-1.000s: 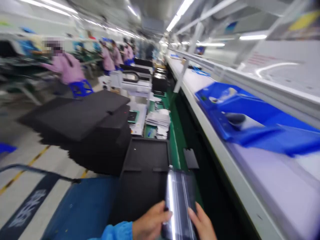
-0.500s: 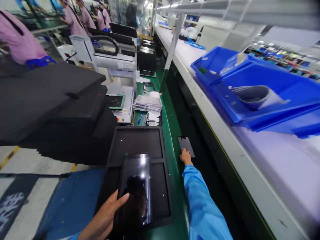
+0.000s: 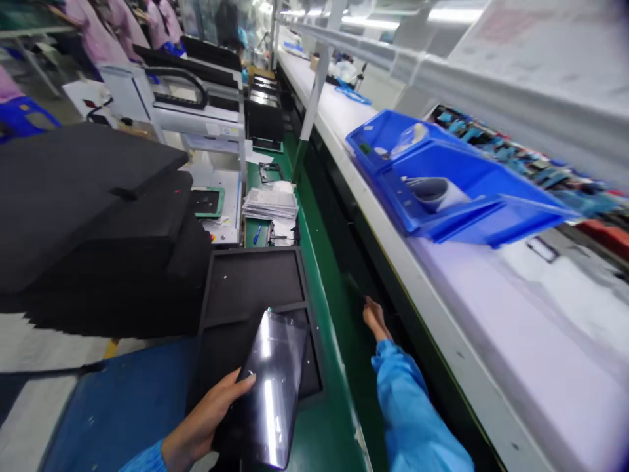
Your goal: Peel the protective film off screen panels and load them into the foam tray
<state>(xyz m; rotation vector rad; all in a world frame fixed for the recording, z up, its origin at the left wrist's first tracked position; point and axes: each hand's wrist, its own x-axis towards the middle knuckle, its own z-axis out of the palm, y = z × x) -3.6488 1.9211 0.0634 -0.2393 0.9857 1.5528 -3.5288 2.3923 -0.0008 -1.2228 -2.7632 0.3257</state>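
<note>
My left hand [image 3: 223,403] grips a glossy black display panel [image 3: 275,387] by its left edge, thumb on top. The panel is tilted above a black foam tray [image 3: 255,282] with recessed compartments and covers part of it. Over the dark conveyor strip beside the green bench, my right hand [image 3: 375,317] has its fingers closed on the edge of a thin flat panel [image 3: 356,287]. That panel is seen nearly edge-on and looks dark and blurred, so its face is hard to make out.
Left of the tray rises a stack of black foam trays [image 3: 98,196]. Papers [image 3: 270,204] and a blue pen [image 3: 257,233] lie farther along the green bench. Blue bins [image 3: 442,183] stand on the white shelf at right. A white machine [image 3: 196,121] and people in pink are beyond.
My right hand has tilted the thin panel up from the strip, where its grey face showed. My left hand has turned the display panel so its top leans right. The view has shifted right.
</note>
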